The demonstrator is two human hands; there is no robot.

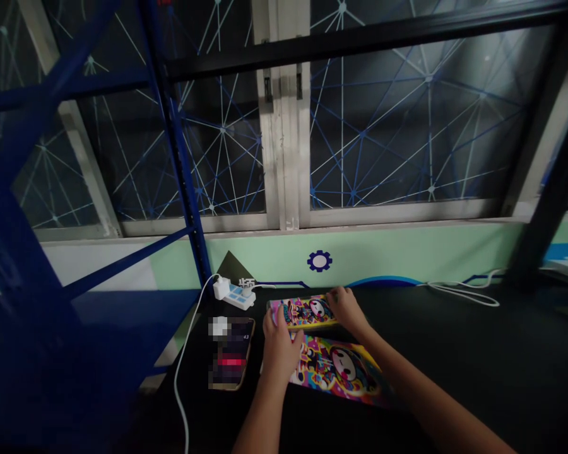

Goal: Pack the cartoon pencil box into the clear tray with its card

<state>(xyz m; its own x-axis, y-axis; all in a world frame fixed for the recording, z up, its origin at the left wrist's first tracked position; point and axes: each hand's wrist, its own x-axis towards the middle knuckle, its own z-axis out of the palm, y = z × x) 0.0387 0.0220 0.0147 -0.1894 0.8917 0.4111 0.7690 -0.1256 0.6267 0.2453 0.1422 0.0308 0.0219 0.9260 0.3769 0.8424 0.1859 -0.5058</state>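
A narrow, colorful box (305, 310) with a cartoon figure on its face lies on the black tabletop, its long side running left to right. My left hand (280, 345) grips its left end, fingers over the far edge and thumb toward me. At the other end, my right hand (349, 309) holds the box's right corner with curled fingers. Closer to me rests a larger colorful printed piece (334, 367) with the same cartoon picture; my left thumb is near its upper left edge. Whether it is a lid, a box or a sheet I cannot tell.
A phone (239, 353) lies to the left of my left hand. Behind it sits a white power strip (236, 295) with a plug, and a white cable (177, 378) runs down the left. Blue shelf posts (175, 145) stand before the windows. Another cable (468, 295) lies at the back right.
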